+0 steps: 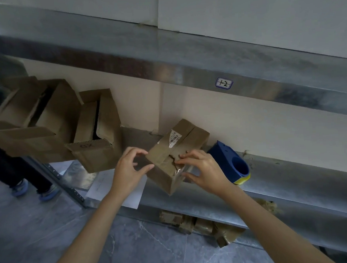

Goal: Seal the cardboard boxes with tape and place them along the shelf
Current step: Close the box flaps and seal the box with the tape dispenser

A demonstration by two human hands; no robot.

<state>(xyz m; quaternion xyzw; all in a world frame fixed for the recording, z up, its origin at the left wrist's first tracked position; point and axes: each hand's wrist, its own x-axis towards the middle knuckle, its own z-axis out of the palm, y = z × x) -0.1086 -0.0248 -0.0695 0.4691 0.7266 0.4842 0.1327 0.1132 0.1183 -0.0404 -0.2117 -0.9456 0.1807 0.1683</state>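
A small brown cardboard box (181, 143) with a white barcode label lies tilted on the metal shelf (295, 176). Clear tape covers its near end, where the cardboard is torn. My left hand (130, 169) sits at the box's left corner with thumb and fingers curved toward it. My right hand (202, 170) pinches the taped near end between fingertips and thumb. A blue tape dispenser (232, 162) with a yellow edge stands on the shelf just right of the box.
Two open cardboard boxes (99, 136) (34, 118) stand at the shelf's left end. An upper shelf (183, 54) with a label overhangs. White paper (115, 188) lies by the left hand. Crumpled tape and cardboard scraps (199, 224) lie below. A person's feet (28, 188) stand left.
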